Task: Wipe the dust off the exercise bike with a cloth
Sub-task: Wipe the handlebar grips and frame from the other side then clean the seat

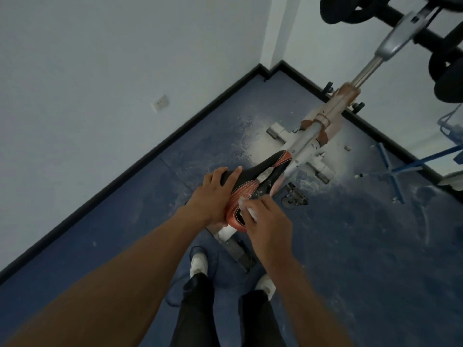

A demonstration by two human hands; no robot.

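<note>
Your left hand (pixel 213 194) grips the left edge of the saddle (pixel 253 186), fingers curled over it. Your right hand (pixel 265 221) pinches a white cloth (pixel 246 207) against the saddle's near right side. The bike (pixel 323 123) stretches away to the far right over a dusty blue floor (pixel 350 234), handlebars (pixel 411 33) farthest.

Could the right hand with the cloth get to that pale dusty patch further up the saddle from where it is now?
Probably yes. The right hand holds the cloth on the saddle, and the dusty patch lies just ahead along the top, uncovered. The left hand grips the saddle's other side, out of that path.
</note>
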